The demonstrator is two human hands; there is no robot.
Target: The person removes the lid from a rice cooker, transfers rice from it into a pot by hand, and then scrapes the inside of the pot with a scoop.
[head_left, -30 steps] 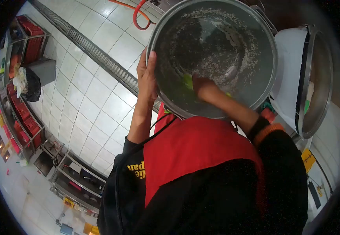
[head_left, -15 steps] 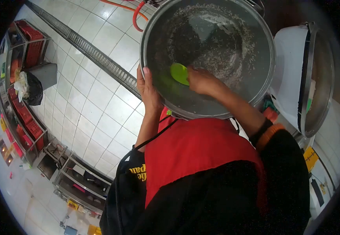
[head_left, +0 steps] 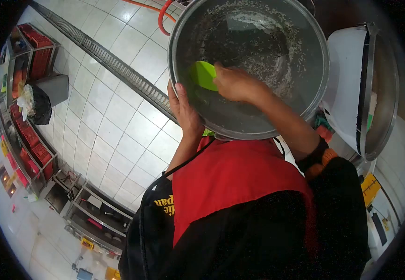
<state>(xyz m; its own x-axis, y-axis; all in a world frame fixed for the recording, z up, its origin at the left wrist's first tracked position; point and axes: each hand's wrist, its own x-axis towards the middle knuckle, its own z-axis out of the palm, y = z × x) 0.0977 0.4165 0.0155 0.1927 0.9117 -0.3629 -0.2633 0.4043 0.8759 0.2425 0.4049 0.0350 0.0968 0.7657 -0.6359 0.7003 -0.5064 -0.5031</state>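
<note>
A large grey metal pot (head_left: 253, 122) is tilted open in front of me, with white residue like grains of rice (head_left: 277, 65) stuck over its bottom and walls. My left hand (head_left: 186, 109) grips the pot's left rim, thumb on the inner side and fingers outside. Inside the pot, my right hand (head_left: 239, 85) is closed around a bright green scraper (head_left: 204, 75) with a rounded edge. The scraper lies against the left inner wall, close to my left thumb. Whatever part of it sits within my fist is hidden.
A white tub-like vessel with a metal rim (head_left: 347, 84) stands to the right. A floor drain grate (head_left: 104, 56) crosses the tiles at left. Racks with red crates (head_left: 41, 60), a bin with a black bag (head_left: 41, 105) and an orange hose (head_left: 148, 8) are farther off.
My right hand and the green scraper have moved up and slightly left along the pot's inner wall. My left hand has shifted a little right and down, still on the rim.
</note>
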